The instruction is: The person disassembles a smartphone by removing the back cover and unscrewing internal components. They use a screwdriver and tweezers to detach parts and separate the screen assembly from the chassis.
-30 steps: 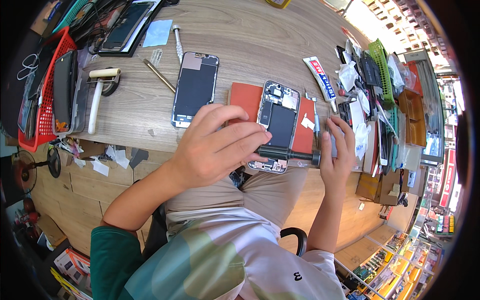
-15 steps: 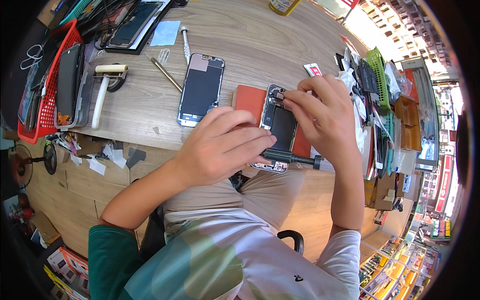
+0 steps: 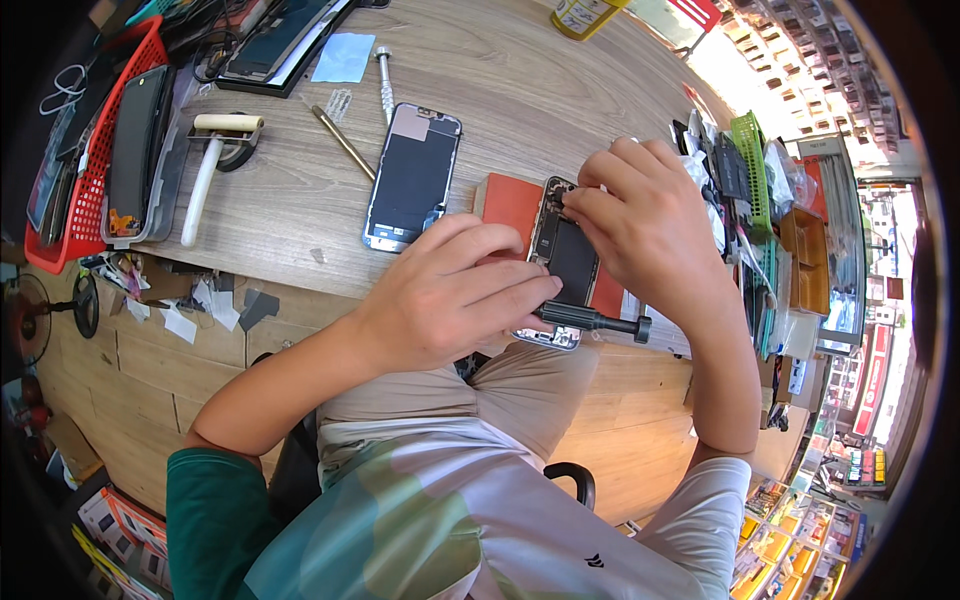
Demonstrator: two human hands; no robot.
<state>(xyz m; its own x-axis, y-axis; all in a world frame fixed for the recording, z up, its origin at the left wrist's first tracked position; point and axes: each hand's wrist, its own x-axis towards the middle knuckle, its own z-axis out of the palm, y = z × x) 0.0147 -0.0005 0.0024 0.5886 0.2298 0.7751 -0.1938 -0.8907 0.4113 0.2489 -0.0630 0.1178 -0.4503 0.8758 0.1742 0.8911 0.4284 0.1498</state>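
Note:
An opened phone (image 3: 573, 262) lies on a reddish-brown pad (image 3: 512, 203) at the table's front edge, its inner parts and black battery showing. My left hand (image 3: 450, 290) is closed on a black screwdriver (image 3: 592, 320), which lies across the phone's lower end. Fingers of that hand also rest on the phone's left side. At the phone's upper end my right hand (image 3: 650, 215) is closed in a pinch. Whatever its fingertips hold there is hidden. Left of the phone a detached phone screen (image 3: 412, 178) lies with its back up.
Left on the table are a white-handled roller (image 3: 203, 190), a gold pen-like tool (image 3: 343, 142), a silver tool (image 3: 385, 85) and a blue cloth (image 3: 343, 58). A red basket (image 3: 95, 190) stands far left. Packages and a green basket (image 3: 750, 170) crowd the right side.
My right fingertips have drawn together and dipped lower over the phone's upper end. My left hand keeps its hold on the screwdriver. The whole view has shifted slightly.

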